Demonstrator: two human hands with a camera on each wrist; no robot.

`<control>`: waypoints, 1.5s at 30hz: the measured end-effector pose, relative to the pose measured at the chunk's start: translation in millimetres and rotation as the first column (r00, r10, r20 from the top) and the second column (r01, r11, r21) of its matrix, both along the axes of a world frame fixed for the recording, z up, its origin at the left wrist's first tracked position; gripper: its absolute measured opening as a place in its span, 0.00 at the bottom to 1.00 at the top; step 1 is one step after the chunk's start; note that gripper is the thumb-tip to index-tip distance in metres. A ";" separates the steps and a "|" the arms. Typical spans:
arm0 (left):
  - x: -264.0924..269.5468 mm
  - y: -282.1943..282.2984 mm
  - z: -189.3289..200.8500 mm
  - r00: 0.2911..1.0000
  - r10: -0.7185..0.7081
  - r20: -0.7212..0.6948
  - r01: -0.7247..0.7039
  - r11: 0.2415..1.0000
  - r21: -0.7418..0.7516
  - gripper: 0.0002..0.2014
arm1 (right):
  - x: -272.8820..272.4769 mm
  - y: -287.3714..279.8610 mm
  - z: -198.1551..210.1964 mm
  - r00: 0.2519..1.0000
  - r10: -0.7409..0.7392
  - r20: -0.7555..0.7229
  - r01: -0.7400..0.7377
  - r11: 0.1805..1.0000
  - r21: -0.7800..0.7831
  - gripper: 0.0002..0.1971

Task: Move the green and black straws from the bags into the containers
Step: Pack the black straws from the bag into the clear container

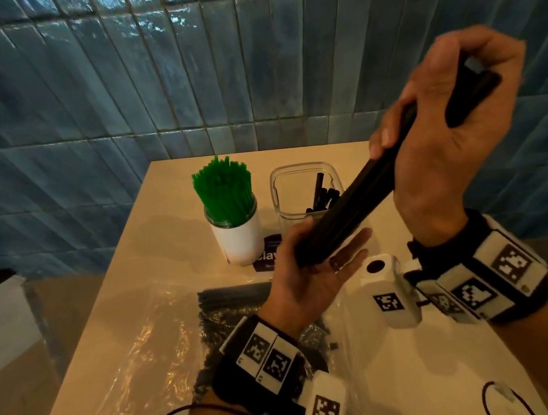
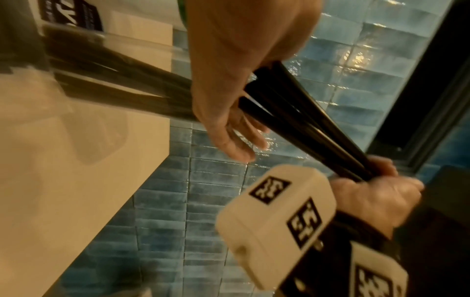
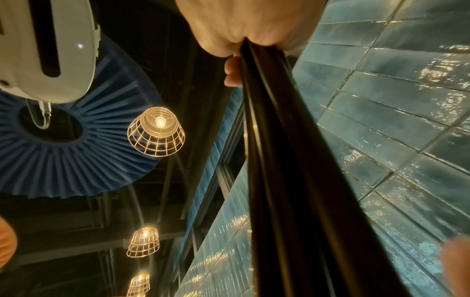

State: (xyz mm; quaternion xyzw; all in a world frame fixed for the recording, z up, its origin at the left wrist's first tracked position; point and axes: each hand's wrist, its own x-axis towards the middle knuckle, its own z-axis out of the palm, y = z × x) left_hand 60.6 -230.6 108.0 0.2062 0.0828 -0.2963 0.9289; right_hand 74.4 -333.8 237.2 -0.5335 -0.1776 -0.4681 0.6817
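Note:
My right hand (image 1: 445, 124) is raised at the right and grips the upper end of a bundle of black straws (image 1: 345, 209). The bundle slants down to the left, and its lower end lies on the upturned palm of my left hand (image 1: 308, 272), whose fingers are straight. The right wrist view shows the black straws (image 3: 279, 160) running out of my fist (image 3: 244, 24). Behind the bundle stands a clear container (image 1: 303, 172) with a few black straws inside. Left of it, a white jar (image 1: 238, 239) is packed with green straws (image 1: 224, 192). A bag of black straws (image 1: 232, 302) lies under my left wrist.
A crumpled clear plastic bag (image 1: 127, 346) covers the table's left part. A purple card (image 1: 268, 253) lies between the jar and my left hand. The beige table (image 1: 169, 213) ends at a blue tiled wall (image 1: 145, 68) behind. Cables run from my wrist bands.

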 end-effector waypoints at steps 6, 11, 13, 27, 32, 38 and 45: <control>16.1 5.5 1.1 0.879 0.267 0.396 -0.455 0.718 0.526 0.09 | 20.1 -11.3 11.1 0.997 -0.024 0.068 0.022 0.999 0.024 0.07; 47.4 23.5 -32.8 0.642 -0.254 0.724 -0.729 0.092 0.678 0.40 | 57.0 -28.1 15.1 0.992 -0.103 0.077 0.098 0.992 0.077 0.14; 56.8 23.5 -40.9 0.595 -0.386 0.704 -0.749 0.050 0.661 0.40 | 67.6 -22.2 8.2 0.979 -0.166 0.114 0.167 0.986 -0.002 0.03; 4.7 28.6 -72.6 0.426 -0.472 0.772 -0.888 -0.054 0.457 0.33 | 19.7 -10.3 -120.6 0.883 -0.015 -0.469 -0.192 0.901 -0.390 0.03; -6.0 32.0 -74.8 0.364 -0.513 0.777 -0.913 -0.031 0.407 0.34 | 1.5 -24.9 -152.0 0.871 -0.261 -0.415 -0.334 0.304 -0.892 0.16; -21.0 39.9 -83.1 0.351 -0.576 0.738 -0.905 -0.006 0.426 0.32 | -14.3 -23.7 -130.1 0.879 -0.300 -0.371 -0.324 0.197 -0.925 0.27; -30.3 45.6 -90.6 0.320 -0.627 0.710 -0.916 -0.014 0.400 0.31 | -26.6 -4.8 -112.0 0.690 -0.510 -0.514 -0.489 0.195 -0.850 0.22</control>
